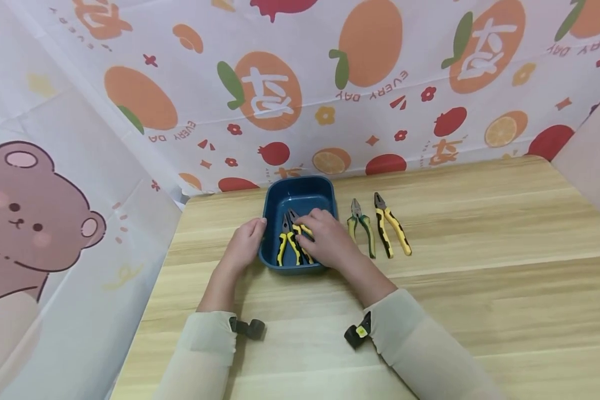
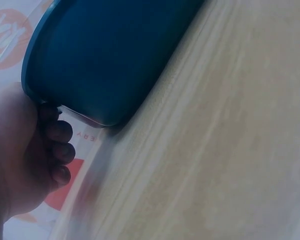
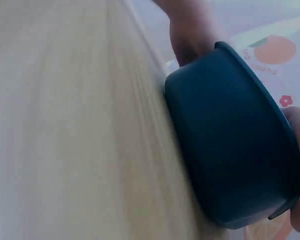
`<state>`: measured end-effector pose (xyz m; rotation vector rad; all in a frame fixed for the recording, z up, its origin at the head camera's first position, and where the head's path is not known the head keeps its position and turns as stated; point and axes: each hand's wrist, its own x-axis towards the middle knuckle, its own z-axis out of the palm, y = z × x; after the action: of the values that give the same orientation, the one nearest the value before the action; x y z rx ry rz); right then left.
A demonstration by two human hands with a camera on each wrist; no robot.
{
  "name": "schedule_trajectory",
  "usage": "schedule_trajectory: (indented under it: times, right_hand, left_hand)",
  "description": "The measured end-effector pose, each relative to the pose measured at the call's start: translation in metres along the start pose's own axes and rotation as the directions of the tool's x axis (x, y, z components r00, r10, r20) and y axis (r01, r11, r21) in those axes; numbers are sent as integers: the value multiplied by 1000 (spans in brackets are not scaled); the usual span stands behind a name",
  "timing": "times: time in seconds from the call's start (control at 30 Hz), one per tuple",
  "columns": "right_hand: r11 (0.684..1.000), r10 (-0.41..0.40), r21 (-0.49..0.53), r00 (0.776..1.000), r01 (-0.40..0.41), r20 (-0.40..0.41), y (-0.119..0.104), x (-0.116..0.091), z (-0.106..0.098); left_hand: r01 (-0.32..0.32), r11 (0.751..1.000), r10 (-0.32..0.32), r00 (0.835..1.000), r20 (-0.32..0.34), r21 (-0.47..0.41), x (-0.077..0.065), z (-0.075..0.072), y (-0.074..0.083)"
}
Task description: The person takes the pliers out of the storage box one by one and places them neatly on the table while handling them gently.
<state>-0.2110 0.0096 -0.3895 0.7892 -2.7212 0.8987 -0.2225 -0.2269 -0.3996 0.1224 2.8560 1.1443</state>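
A dark blue plastic box (image 1: pixel 300 270) stands near the back of the table. My left hand (image 1: pixel 247 239) grips its left rim, fingers curled under the edge in the left wrist view. Inside lie pliers with yellow-and-black handles (image 1: pixel 290 244), grey jaws pointing away from me. A second pair of yellow-and-black pliers (image 1: pixel 294 214) is right beside them. Over the box's right rim reaches my right hand (image 1: pixel 325 236), its fingers curled on the handles of this second pair and partly covering them. In the right wrist view the box wall hides the pliers.
Right of the box, pliers with green-and-yellow handles (image 1: pixel 365 228) lie on the wooden table (image 1: pixel 455 289). Another yellow-and-black pair (image 1: pixel 391 225) lies beside them, handles spread. A fruit-patterned cloth (image 1: pixel 300 100) hangs behind the table's back edge.
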Motion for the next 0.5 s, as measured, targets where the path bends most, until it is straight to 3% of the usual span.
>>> schedule_trajectory:
  times: [0.13,0.23,0.5]
  right_hand:
    - [994,99,-50,995,-97,29,-4,5,3]
    - [979,155,-145,983,-140,98,-8,9,5]
    - [918,255,-371,924,-139,284,-19,18,12]
  left_hand:
    - [-17,1000,17,1000,-8,-5,2,2,1]
    - [-16,1000,16,1000,-8,3,2,2,1]
    - [2,1000,-2,1000,-10,1,-1,2,-1]
